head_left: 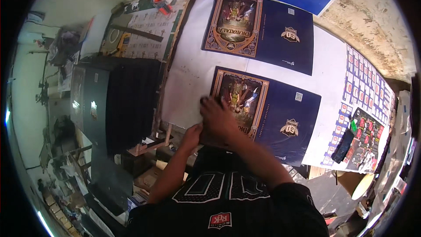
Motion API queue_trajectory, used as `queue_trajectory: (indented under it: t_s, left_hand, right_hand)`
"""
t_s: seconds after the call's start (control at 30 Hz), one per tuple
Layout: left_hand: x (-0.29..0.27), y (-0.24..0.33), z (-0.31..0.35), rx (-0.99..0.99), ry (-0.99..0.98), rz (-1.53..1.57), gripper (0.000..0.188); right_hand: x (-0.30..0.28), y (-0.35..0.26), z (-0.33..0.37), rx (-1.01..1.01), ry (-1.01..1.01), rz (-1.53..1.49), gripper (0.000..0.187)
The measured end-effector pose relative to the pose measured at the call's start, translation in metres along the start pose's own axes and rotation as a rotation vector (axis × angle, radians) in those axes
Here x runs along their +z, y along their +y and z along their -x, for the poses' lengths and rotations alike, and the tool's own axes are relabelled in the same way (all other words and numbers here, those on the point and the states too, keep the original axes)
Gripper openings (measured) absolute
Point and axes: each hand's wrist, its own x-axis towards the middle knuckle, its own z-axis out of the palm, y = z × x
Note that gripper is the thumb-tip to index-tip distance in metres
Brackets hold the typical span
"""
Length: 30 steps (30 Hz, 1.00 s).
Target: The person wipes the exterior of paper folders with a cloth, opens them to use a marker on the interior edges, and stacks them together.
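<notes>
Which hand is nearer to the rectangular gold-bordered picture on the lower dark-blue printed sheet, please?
Right. The right hand is over the picture's left border; the left hand is farther left, near the white tabletop's edge.

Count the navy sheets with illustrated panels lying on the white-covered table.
2. The far sheet lies toward the back of the table; the near sheet lies in front of it, its left edge partly covered by the right hand. Any stacked beneath would be hidden.

Near sheet [278, 109] lies on table [186, 70], far sheet [272, 34] behind it. Third sheet [365, 73] right of both. Tape dispenser [164, 5] sits on side board [147, 23], back left.
</notes>
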Motion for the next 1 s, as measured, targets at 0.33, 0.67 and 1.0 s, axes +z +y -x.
queue_trajectory:
  t_s: [0.33, 0.67, 1.0]
  left_hand:
    - [0.014, 0.04, 0.013, -0.323, -0.285, 0.641, 0.073]
    - [0.01, 0.036, 0.007, -0.17, -0.329, 0.539, 0.051]
    - [0.013, 0.016, -0.012, -0.036, -0.329, 0.362, 0.022]
  right_hand:
    - [-0.035, 0.073, -0.044, 0.302, 0.253, 0.008, 0.053]
    - [0.029, -0.047, 0.149, 0.486, 0.038, 0.084, 0.053]
    - [0.047, -0.09, 0.144, 0.584, 0.153, 0.073, 0.066]
